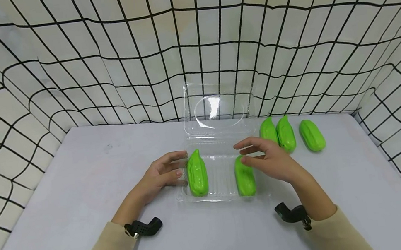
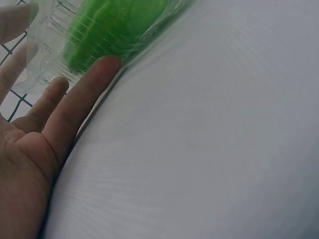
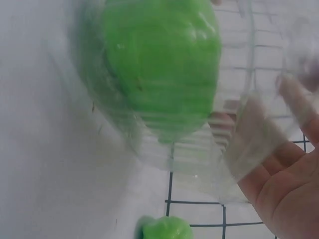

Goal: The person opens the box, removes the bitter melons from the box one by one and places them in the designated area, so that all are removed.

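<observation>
A clear plastic clamshell box (image 1: pixel 221 176) lies on the table with its lid (image 1: pixel 217 106) raised at the back. Inside it, a glossy green toy vegetable, pointed like a pepper (image 1: pixel 197 175), lies along the left side, and a similar green vegetable (image 1: pixel 245 180) lies at the right. My left hand (image 1: pixel 161 173) is at the box's left side, fingers extended; in the left wrist view a fingertip (image 2: pixel 107 63) meets the clear wall. My right hand (image 1: pixel 270 158) is over the box's right side, fingers loosely bent, thumb by the right vegetable's top. Whether it touches that vegetable, I cannot tell.
Two green vegetables (image 1: pixel 286 134) side by side and another one (image 1: pixel 312 135) apart from them lie on the white table (image 1: pixel 80 189), right of the box. Black netting (image 1: pixel 200 60) over a pale wall borders the table at the back and sides.
</observation>
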`<state>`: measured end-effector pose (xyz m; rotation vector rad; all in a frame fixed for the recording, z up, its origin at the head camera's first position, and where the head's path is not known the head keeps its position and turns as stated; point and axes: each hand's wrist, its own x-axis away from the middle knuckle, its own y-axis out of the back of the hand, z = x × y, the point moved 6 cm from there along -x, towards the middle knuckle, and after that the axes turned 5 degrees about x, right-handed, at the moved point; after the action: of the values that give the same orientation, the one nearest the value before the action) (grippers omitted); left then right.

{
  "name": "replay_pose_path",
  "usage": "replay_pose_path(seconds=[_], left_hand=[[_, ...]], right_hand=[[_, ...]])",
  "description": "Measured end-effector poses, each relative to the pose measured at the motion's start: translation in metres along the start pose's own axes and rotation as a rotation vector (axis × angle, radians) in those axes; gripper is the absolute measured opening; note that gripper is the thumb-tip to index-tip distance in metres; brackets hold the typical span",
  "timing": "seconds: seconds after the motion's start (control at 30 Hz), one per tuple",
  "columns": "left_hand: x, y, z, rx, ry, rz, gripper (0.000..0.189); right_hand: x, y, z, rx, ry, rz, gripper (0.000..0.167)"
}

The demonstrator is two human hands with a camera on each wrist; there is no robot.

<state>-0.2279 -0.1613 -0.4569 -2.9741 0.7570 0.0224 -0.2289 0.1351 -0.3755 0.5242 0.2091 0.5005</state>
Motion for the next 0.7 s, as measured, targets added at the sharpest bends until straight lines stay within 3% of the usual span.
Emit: replay_pose_path(seconds=[0.3,0.5,0.7], left_hand=[[-0.001,-0.001,0.000,-0.003,0.003,0.002,0.055],[0.000,-0.001,0.000,-0.004,0.003,0.003,0.055],[0.000,-0.001,-0.002,-0.005,0.004,0.000,0.055]], right_hand=[[-0.003,-0.009,-0.002,-0.018,0.035,0.033,0.035],[-0.002,-0.015,-0.002,0.153,0.116,0.058,0.056],[-0.001,-0.018,0.001,0.246,0.146,0.073,0.051]])
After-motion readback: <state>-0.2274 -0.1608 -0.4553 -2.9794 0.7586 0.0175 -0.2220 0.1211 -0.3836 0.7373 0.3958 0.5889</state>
